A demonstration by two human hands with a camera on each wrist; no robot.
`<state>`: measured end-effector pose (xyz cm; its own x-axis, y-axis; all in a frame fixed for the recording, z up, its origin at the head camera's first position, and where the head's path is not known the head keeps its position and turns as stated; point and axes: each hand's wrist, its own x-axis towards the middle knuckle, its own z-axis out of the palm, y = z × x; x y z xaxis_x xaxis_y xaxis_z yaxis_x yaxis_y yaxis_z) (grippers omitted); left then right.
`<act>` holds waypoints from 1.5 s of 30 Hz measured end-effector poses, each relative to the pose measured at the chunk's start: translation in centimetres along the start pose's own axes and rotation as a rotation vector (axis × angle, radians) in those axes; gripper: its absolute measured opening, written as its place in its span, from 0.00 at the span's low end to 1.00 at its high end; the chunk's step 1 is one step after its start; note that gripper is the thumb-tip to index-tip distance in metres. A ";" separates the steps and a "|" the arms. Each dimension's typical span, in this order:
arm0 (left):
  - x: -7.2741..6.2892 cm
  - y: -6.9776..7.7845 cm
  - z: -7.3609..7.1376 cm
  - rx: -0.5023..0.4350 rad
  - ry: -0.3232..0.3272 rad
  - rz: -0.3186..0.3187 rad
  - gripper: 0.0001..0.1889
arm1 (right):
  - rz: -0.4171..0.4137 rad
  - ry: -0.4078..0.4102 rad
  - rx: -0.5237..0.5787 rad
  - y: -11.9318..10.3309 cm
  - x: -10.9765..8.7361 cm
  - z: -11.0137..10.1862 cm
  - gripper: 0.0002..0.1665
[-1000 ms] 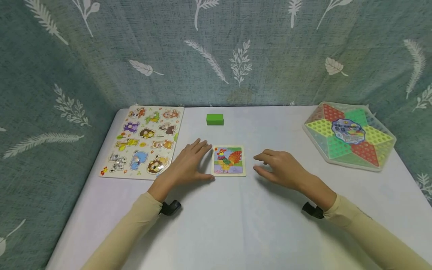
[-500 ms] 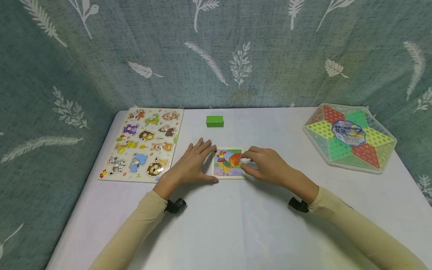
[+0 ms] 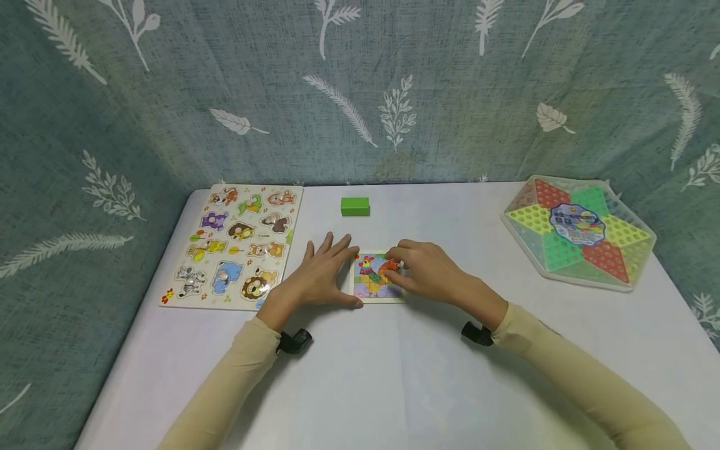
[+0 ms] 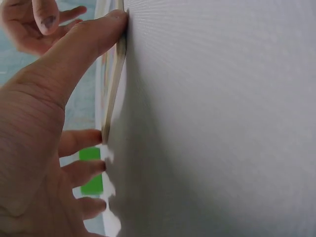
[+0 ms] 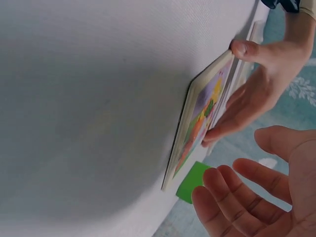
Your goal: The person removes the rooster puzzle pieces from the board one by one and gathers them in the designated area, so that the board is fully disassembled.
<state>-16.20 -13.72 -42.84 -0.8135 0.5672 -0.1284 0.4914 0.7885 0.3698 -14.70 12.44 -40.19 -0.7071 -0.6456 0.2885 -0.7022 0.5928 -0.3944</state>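
Note:
A small square jigsaw puzzle with a rooster picture and a pale frame lies mid-table. My left hand is spread at its left side, thumb at the near corner and index fingertip at the far corner. In the left wrist view the thumb touches the puzzle's edge. Over the right part of the picture hovers my right hand, hiding some of it. From the right wrist view, the fingers of that hand are loosely bent, with nothing held and a gap to the puzzle.
A green block sits behind the puzzle. To the left lies a board with animal pieces, close by my left wrist. A hexagonal clear-lidded box with coloured triangles lies at the back right. Leaf-patterned cloth rises behind the table.
My right hand has moved left, from beside the puzzle to above its right part. The left hand has shifted only slightly, keeping at the puzzle's left edge.

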 end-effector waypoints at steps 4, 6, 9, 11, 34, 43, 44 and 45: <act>-0.1 -0.2 0.2 -0.025 0.002 -0.005 0.60 | 0.016 -0.022 0.013 -0.3 0.6 0.5 0.14; -0.2 -0.3 0.2 -0.033 0.008 -0.008 0.60 | 0.026 -0.033 0.021 -0.5 1.0 0.7 0.14; -0.5 -0.6 0.3 -0.046 0.020 -0.017 0.60 | 0.038 -0.041 0.023 -0.6 1.5 1.0 0.14; -0.6 -0.7 0.3 -0.049 0.031 -0.022 0.60 | 0.044 -0.042 0.022 -0.7 1.8 1.1 0.14; -0.1 -0.8 0.3 -0.094 0.033 -0.004 0.60 | 0.162 -0.134 -0.035 -0.7 4.7 3.2 0.16; -0.5 -1.6 0.3 -0.115 0.039 -0.013 0.60 | 0.252 -0.210 -0.042 -1.0 6.4 4.4 0.18; -0.6 -1.6 0.3 -0.119 0.038 -0.016 0.60 | 0.255 -0.215 -0.034 -1.0 6.4 4.5 0.18; -0.6 -1.7 0.3 -0.120 0.036 -0.019 0.60 | 0.257 -0.220 -0.029 -1.0 6.5 4.5 0.18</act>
<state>-16.46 -15.32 -43.72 -0.8339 0.5419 -0.1044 0.4369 0.7638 0.4751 -18.22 5.42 -41.85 -0.8288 -0.5594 -0.0135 -0.5073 0.7614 -0.4037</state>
